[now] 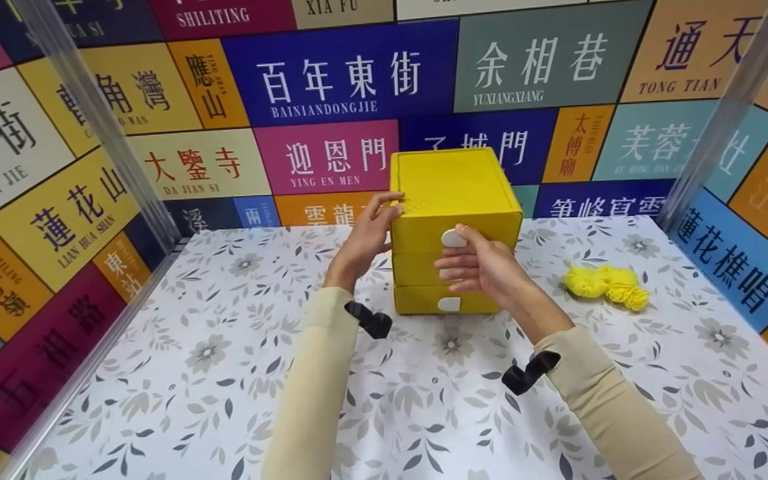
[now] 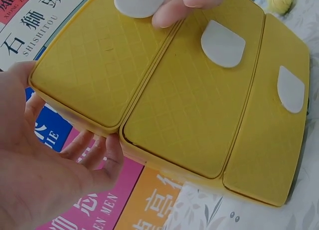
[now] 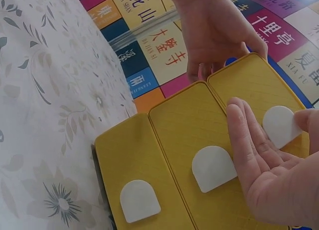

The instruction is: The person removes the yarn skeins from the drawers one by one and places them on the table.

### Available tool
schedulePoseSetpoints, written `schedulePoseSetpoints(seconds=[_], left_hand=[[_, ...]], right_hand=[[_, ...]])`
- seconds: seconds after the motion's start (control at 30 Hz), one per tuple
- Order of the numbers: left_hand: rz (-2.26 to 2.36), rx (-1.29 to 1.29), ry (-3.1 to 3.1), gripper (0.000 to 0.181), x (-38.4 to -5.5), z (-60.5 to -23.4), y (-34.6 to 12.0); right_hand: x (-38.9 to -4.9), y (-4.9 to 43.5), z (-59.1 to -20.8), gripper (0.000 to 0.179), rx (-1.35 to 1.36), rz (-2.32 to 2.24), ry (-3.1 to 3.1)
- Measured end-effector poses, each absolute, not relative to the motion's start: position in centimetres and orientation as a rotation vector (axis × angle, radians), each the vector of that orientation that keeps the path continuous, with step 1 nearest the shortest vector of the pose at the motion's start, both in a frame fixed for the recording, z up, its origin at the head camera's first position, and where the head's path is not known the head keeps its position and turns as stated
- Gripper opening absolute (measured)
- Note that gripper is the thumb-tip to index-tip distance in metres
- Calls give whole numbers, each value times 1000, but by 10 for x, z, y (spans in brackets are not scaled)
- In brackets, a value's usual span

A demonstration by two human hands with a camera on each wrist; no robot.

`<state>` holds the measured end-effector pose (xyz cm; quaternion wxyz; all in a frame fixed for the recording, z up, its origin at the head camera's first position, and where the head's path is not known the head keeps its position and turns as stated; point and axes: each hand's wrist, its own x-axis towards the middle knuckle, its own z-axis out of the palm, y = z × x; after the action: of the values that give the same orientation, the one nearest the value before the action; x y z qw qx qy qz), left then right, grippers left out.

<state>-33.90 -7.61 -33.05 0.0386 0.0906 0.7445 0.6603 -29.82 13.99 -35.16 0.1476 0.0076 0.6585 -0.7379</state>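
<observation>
A yellow three-drawer box [image 1: 459, 233] stands upright on the table, its drawers closed and each fronted by a white tab. My left hand [image 1: 365, 233] holds the box at its upper left, with fingertips at the top edge and other fingers bent against the side. In front of the top drawer is my right hand [image 1: 491, 263]. Its thumb tip meets the edge of the top white tab [image 3: 280, 124], while the other fingers reach leftward, nearly straight, just below that tab. The middle tab [image 2: 223, 44] and bottom tab [image 3: 139, 201] show uncovered in the wrist views.
Right of the box lies a bundle of yellow yarn-like material [image 1: 605, 285]. A white floral cloth [image 1: 224, 393] covers the table. Behind rise walls of coloured panels with lettering [image 1: 337, 73], and clear corner posts [image 1: 711, 127] stand at both sides.
</observation>
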Motion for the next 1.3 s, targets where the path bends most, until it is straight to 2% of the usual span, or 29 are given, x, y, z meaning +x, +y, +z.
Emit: schedulePoseSetpoints(seconds=[0.3,0.53,0.7,0.93,1.3], left_hand=[[2060,247,2242,32,-341,-331,-74],[2081,259,2227,33,-340,-333,-74],[2084,266,2225,33,-340,-333,-73],[2087,272,2217,34,-341,-334,-74],[2094,280,2216,34,-339,-333,-74]], right_hand=[[-290,143,-358,76,101,-2087,1972],[-288,159,-379,58,126,-2126,1909],[-289,171,-397,53,129,-2109,1893],[-290,173,-414,62,118,-2056,1873],[-295,159,-409,69,86,-1972,1907]])
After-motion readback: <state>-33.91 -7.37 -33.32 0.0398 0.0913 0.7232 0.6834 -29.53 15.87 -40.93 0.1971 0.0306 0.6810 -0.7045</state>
